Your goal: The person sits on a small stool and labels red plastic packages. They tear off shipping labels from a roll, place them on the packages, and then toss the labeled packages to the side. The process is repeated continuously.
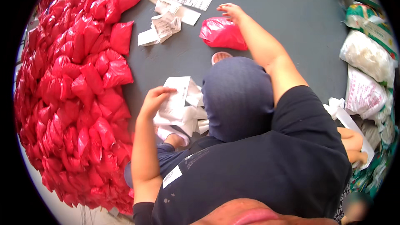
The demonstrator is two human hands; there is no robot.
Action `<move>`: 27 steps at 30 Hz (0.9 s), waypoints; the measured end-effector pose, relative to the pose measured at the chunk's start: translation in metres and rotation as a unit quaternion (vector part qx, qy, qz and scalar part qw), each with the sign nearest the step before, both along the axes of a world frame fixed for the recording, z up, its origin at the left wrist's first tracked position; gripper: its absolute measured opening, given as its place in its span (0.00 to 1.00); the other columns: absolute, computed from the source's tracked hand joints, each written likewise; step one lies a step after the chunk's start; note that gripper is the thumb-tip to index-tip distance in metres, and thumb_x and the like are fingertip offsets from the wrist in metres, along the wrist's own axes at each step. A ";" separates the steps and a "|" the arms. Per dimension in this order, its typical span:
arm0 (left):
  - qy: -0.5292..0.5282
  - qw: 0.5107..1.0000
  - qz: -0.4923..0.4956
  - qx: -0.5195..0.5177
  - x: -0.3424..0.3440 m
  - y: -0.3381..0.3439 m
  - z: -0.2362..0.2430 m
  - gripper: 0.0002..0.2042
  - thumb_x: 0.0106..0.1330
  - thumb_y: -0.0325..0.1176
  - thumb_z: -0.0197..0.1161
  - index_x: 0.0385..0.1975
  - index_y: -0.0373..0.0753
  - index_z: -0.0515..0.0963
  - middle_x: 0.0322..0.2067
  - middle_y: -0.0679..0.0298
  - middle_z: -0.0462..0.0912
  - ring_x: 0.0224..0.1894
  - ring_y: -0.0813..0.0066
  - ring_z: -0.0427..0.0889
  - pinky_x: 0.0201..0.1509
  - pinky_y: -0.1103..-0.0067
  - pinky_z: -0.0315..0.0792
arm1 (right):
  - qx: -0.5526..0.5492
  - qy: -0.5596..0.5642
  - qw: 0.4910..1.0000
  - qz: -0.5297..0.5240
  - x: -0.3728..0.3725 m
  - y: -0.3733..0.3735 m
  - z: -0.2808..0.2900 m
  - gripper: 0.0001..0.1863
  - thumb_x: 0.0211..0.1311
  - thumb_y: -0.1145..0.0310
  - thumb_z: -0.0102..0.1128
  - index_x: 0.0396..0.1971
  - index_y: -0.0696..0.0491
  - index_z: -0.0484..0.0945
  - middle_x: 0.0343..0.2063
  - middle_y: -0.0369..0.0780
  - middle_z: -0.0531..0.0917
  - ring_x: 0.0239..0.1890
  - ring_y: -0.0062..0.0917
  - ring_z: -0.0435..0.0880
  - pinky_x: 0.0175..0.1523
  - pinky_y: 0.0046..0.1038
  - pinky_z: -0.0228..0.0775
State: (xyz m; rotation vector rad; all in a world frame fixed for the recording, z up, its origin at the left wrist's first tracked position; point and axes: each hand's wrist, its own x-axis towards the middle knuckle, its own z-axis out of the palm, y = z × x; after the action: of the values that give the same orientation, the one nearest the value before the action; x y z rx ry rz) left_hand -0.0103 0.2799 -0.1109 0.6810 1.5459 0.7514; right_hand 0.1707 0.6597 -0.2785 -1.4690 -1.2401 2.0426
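My left hand [155, 100] pinches the edge of a strip of white printed labels [177, 93]. The strip falls in folds beside my knee, and its lower part bunches up there. Out ahead, my right hand [231, 11] hovers at the top edge of a shiny red plastic parcel [223, 33] on the floor. Its fingers are stretched out to the left with nothing visible in them. My wrist partly covers the parcel's right end. Whether the hand touches the parcel, I cannot tell.
A big heap of red plastic parcels [79, 87] fills the left side. Loose label strips [166, 18] lie on the grey floor [291, 12] ahead. White and green bags [368, 50] are stacked at the right. Another person's arm [352, 141] shows at the right, near a white strip.
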 end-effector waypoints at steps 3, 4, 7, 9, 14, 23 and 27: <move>-0.067 0.991 0.113 -0.011 0.014 -0.001 -0.045 0.12 0.55 0.25 0.54 0.39 0.31 0.76 0.36 0.63 0.79 0.38 0.78 0.76 0.45 0.83 0.68 | 0.052 0.034 0.996 0.061 0.012 -0.018 -0.014 0.09 0.60 0.67 0.48 0.36 0.51 0.75 0.35 0.35 0.81 0.35 0.20 0.74 0.39 0.21 0.66; -0.107 0.983 0.146 -0.016 0.019 -0.001 -0.053 0.12 0.56 0.25 0.55 0.40 0.32 0.76 0.37 0.62 0.79 0.38 0.78 0.76 0.45 0.82 0.69 | 0.100 0.005 0.990 0.095 0.021 -0.026 -0.013 0.09 0.60 0.67 0.49 0.36 0.52 0.76 0.35 0.35 0.81 0.35 0.19 0.75 0.41 0.20 0.66; -0.113 0.986 0.121 -0.031 0.024 0.008 -0.076 0.12 0.59 0.23 0.52 0.42 0.34 0.76 0.38 0.63 0.79 0.39 0.79 0.76 0.45 0.82 0.70 | 0.223 0.037 0.972 0.058 0.057 -0.045 -0.049 0.08 0.60 0.68 0.51 0.35 0.55 0.76 0.33 0.36 0.81 0.37 0.17 0.76 0.44 0.19 0.67; -0.090 0.990 0.107 -0.021 0.027 0.018 -0.088 0.14 0.60 0.22 0.51 0.45 0.36 0.74 0.40 0.63 0.78 0.41 0.79 0.75 0.47 0.82 0.69 | 0.182 0.061 0.978 0.078 0.059 -0.071 -0.042 0.10 0.61 0.67 0.51 0.38 0.55 0.75 0.34 0.35 0.80 0.40 0.16 0.74 0.46 0.20 0.66; -0.030 0.999 0.034 -0.009 0.036 0.072 -0.109 0.24 0.58 0.19 0.52 0.55 0.46 0.68 0.50 0.64 0.71 0.50 0.77 0.69 0.54 0.83 0.61 | -0.032 0.180 0.961 0.209 0.025 -0.130 -0.003 0.14 0.59 0.66 0.54 0.44 0.55 0.72 0.41 0.36 0.77 0.45 0.17 0.72 0.49 0.21 0.64; -0.255 0.954 0.146 -0.059 0.035 0.135 -0.181 0.19 0.57 0.28 0.59 0.49 0.36 0.68 0.33 0.60 0.79 0.32 0.75 0.79 0.39 0.79 0.73 | 0.036 0.117 0.988 0.095 0.003 -0.122 -0.012 0.11 0.48 0.74 0.64 0.32 0.56 0.73 0.28 0.35 0.78 0.32 0.15 0.76 0.37 0.18 0.71; -0.281 0.930 0.209 -0.110 0.045 0.153 -0.191 0.13 0.58 0.34 0.61 0.36 0.32 0.73 0.32 0.59 0.80 0.32 0.74 0.79 0.39 0.78 0.73 | 0.150 0.035 0.983 0.100 -0.006 -0.092 -0.032 0.08 0.48 0.73 0.64 0.30 0.58 0.77 0.26 0.34 0.79 0.30 0.13 0.75 0.36 0.16 0.69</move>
State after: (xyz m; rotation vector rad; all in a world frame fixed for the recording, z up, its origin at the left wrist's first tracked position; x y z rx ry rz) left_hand 0.0352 0.4332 -0.3017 -0.0509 1.2171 0.9689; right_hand 0.1650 0.5676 -0.3104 -1.1648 -1.6394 1.9036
